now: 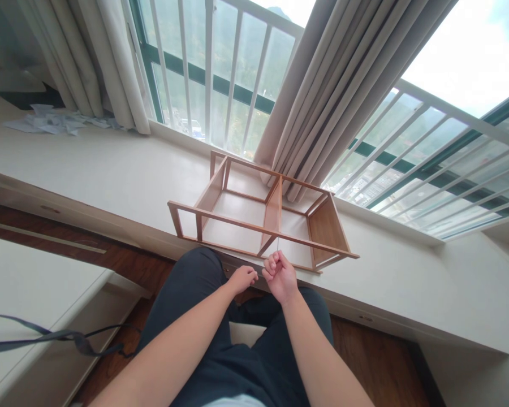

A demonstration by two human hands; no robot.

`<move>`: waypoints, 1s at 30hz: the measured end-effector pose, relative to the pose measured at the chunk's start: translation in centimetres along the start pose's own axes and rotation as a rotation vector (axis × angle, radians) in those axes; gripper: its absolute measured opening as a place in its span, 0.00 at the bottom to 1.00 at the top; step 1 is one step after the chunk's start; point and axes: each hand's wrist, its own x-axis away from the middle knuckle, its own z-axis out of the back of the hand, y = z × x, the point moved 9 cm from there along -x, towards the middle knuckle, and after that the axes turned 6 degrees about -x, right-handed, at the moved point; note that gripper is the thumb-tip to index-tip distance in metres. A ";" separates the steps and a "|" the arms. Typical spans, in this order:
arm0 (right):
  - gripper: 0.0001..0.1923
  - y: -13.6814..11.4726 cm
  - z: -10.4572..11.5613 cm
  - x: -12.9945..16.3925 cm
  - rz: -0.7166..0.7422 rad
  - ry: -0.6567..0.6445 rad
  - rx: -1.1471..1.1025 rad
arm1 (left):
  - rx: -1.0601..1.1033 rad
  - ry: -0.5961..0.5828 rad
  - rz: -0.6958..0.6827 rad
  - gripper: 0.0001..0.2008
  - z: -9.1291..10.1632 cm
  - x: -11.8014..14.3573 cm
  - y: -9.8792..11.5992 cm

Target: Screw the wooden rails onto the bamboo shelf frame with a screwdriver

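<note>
A wooden shelf frame (272,206) lies on its side on the white window ledge, its slim rails and cross panels facing up. Just in front of its near rail is my right hand (280,275), fingers curled closed around a thin metal rod (279,244) that points up toward the middle panel's joint. Whether the rod's tip touches the wood is hard to see. My left hand (242,279) is beside it over my lap, fingertips pinched together. Anything between those fingertips is too small to make out.
White paper scraps (61,120) are piled on the ledge (110,175) at the left. Curtains (318,85) hang behind the frame, touching the ledge. Railings (210,73) line the windows. A dark strap (55,337) trails off a white surface (29,282) at lower left.
</note>
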 end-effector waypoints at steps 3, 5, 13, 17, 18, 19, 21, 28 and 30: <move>0.14 0.3 -0.3 0.0 -0.016 -0.040 -0.111 | 0.003 0.004 0.006 0.11 0.0 -0.1 -0.1; 0.14 0.5 -0.6 0.0 -0.028 -0.065 -0.177 | -0.004 0.006 0.010 0.11 0.0 -0.1 -0.1; 0.14 0.7 -1.3 0.0 -0.008 -0.118 -0.258 | -0.013 -0.005 -0.003 0.13 0.2 0.4 0.7; 0.15 0.8 -1.0 -0.1 0.008 -0.110 -0.242 | -0.008 -0.005 -0.005 0.13 0.3 0.5 0.9; 0.15 0.8 -1.0 -0.1 0.009 -0.111 -0.237 | -0.008 -0.005 -0.006 0.13 0.3 0.6 0.9; 0.15 0.8 -1.0 -0.1 0.010 -0.116 -0.232 | -0.008 -0.005 -0.008 0.13 0.4 0.6 1.0; 0.15 0.8 -1.0 -0.1 0.009 -0.132 -0.225 | -0.010 -0.005 -0.011 0.13 0.4 0.6 1.1; 0.16 0.8 -0.3 -0.4 0.008 -0.075 -0.161 | -0.025 0.002 -0.005 0.12 0.5 0.7 1.2; 0.16 0.8 -0.2 -0.4 0.011 -0.074 -0.158 | -0.030 0.002 -0.007 0.12 0.4 0.5 1.0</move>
